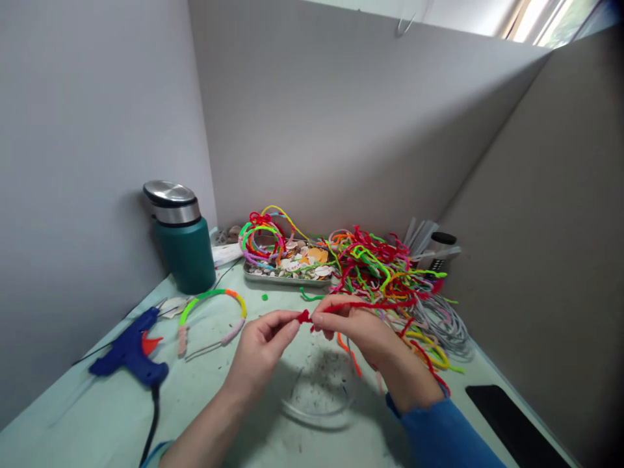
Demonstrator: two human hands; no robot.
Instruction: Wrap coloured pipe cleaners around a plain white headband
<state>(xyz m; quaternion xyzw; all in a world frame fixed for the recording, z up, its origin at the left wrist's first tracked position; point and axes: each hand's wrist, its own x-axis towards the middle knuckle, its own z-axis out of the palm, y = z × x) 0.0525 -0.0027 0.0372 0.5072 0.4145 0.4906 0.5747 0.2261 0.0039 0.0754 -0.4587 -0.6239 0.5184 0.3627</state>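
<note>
Between my two hands is a red pipe cleaner [370, 304], its left end bent into a small bunched shape. My left hand [263, 344] pinches that bunched end between thumb and fingertips. Close against it, my right hand [353, 325] is closed on the same pipe cleaner, whose long tail runs off to the right over the hand. Below the hands a clear hoop [316, 416] lies on the table. An orange pipe cleaner piece [350, 356] lies beside my right hand.
At left are a blue glue gun [129, 348], a green bottle [182, 250] and a colourful wrapped headband [209, 294]. A metal tray [287, 281] of small pieces stands at the back. Tangled pipe cleaners [380, 266] heap at right, near a black phone-like slab [511, 422].
</note>
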